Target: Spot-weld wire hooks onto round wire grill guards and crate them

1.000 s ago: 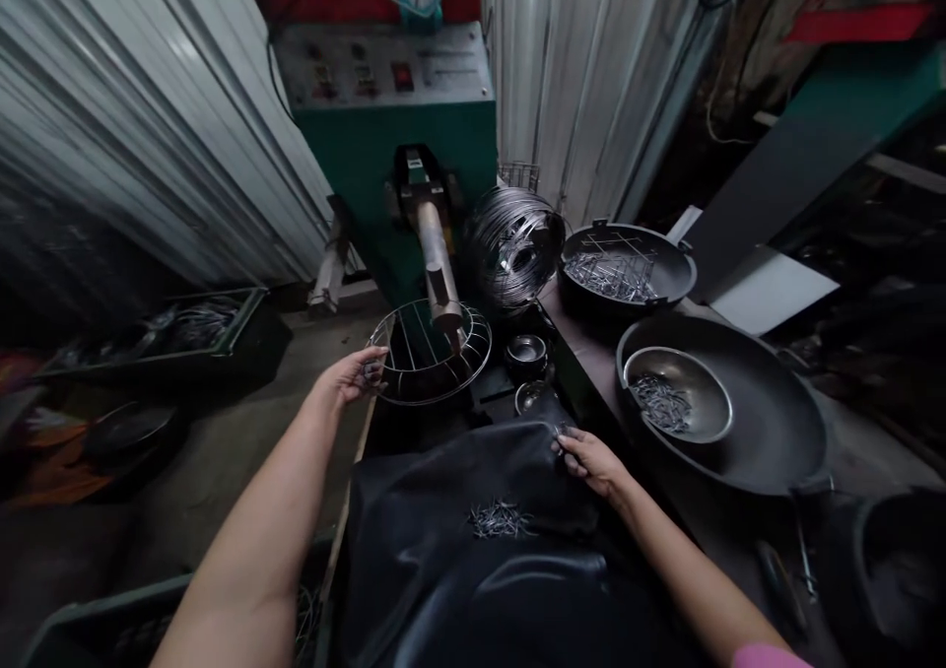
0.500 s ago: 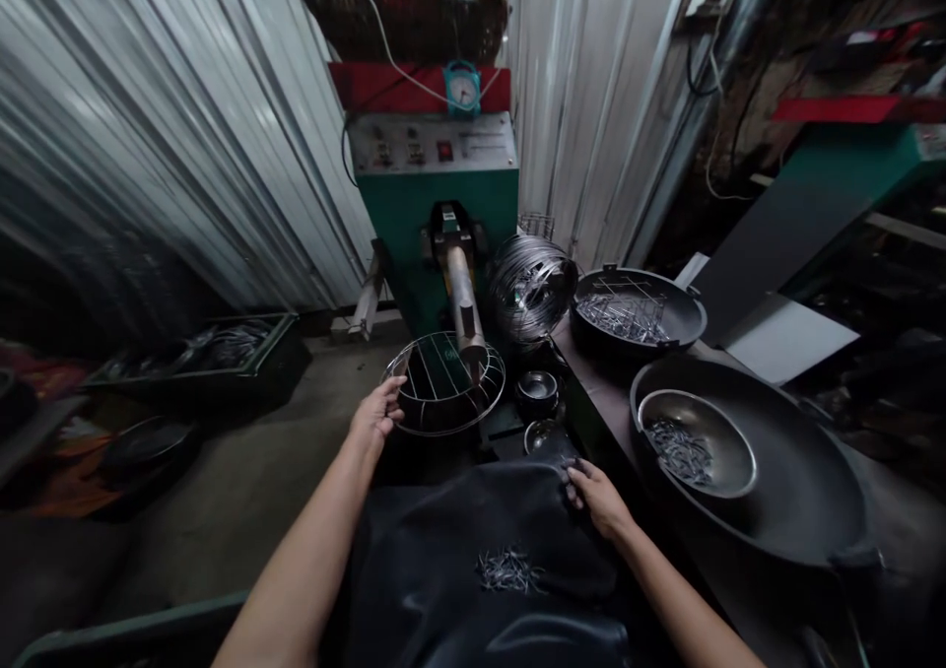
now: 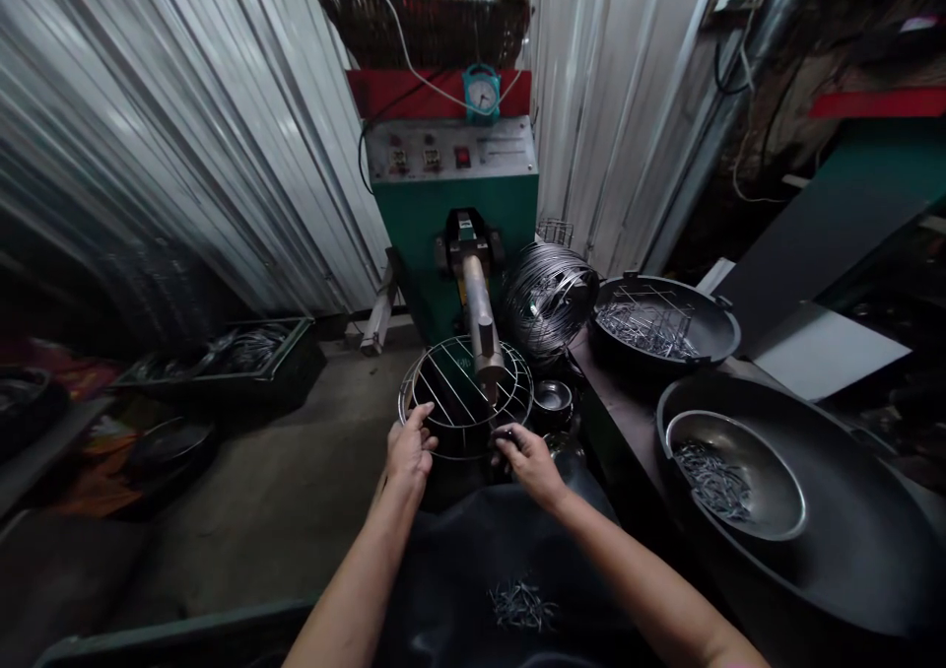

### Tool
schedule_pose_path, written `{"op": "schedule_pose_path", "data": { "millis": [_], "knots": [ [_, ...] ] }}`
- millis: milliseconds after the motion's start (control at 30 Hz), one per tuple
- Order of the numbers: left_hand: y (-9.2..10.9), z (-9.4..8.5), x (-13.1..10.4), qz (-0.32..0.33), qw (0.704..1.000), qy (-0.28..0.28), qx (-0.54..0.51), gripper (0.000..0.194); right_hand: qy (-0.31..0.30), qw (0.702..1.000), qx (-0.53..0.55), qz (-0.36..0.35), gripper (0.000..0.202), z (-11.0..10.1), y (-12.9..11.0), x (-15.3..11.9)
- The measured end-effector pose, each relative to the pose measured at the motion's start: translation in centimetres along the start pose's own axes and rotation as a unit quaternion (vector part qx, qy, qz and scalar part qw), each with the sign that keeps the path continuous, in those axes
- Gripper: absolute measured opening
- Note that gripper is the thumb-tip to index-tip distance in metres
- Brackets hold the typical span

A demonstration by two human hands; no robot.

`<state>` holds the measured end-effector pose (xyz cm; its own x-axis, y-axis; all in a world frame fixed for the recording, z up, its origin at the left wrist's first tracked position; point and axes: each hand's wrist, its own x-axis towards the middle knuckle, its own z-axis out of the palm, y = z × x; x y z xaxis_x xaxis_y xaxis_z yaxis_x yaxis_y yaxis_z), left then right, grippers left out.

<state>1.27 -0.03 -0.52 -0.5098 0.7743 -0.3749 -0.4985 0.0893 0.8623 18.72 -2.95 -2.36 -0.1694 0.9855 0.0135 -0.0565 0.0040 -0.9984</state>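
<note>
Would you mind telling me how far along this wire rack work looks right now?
Done: cut wire pieces fill the steel bowl, and wire grids lie in the far pan. In hand: left hand and right hand both at the round wire rack under the machine's rod. Left: loose pieces on the lap and the wire coil.

Left hand point(image 3: 411, 448) on near-left rim of round wire rack point(image 3: 465, 395), centre frame. Right hand point(image 3: 526, 459) at rack's near-right rim, fingers curled; whether gripping, unclear. Metal arm point(image 3: 480, 313) of green machine point(image 3: 454, 205) ends over rack. Wire coil point(image 3: 551, 299) right of arm. Small metal pieces point(image 3: 521, 604) on black sheet point(image 3: 458, 569), bottom centre. Steel bowl point(image 3: 735, 486) with pieces inside large black pan point(image 3: 849, 540), lower right.
</note>
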Motion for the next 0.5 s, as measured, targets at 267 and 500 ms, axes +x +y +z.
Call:
{"op": "schedule_pose_path", "data": {
  "millis": [267, 500],
  "knots": [
    [0.09, 0.36, -0.43, 0.022, 1.0, 0.008, 0.014, 0.045, 0.014, 0.999, -0.039, 0.032, 0.021, -0.23, 0.64, 0.37],
    [-0.09, 0.39, -0.21, -0.005, 1.0, 0.003, -0.003, 0.044, 0.018, 0.999, -0.022, 0.018, 0.02, -0.07, 0.37, 0.21]
  ]
}}
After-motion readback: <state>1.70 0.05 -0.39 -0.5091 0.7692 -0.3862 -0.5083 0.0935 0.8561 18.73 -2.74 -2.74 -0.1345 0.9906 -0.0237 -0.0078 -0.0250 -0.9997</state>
